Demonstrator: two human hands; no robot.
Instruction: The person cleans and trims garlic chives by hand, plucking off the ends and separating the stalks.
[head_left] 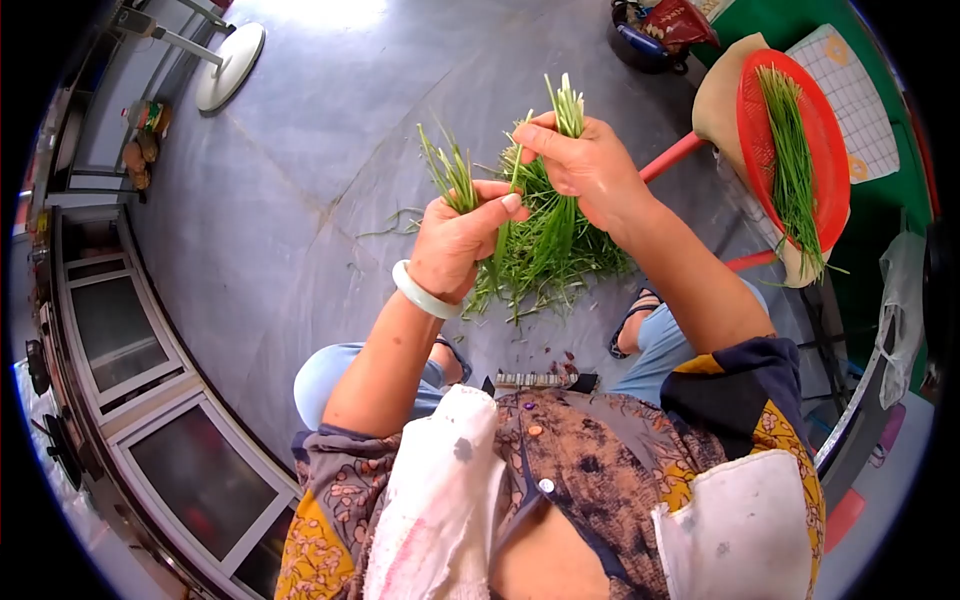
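Note:
My left hand (465, 228), with a pale bangle (424, 291) at the wrist, is closed around a small bunch of thin green stalks (452, 180) that look like garlic chives. Another bunch with whitish ends (567, 108) is gripped in my right hand (585, 165). Between the two hands, the right thumb and fingertips pinch a single stalk (518, 165), its lower end by the left thumb. Below them, a loose heap of green chives (548, 245) lies on the grey floor, partly hidden by my hands.
At the right, a red colander (839, 150) holds more chives (790, 160) on a stool with red legs (668, 157). A dark pot (648, 45) stands at the top right. The white round base (230, 68) of a stand is at upper left. Glass-fronted cabinets (120, 315) line the left side.

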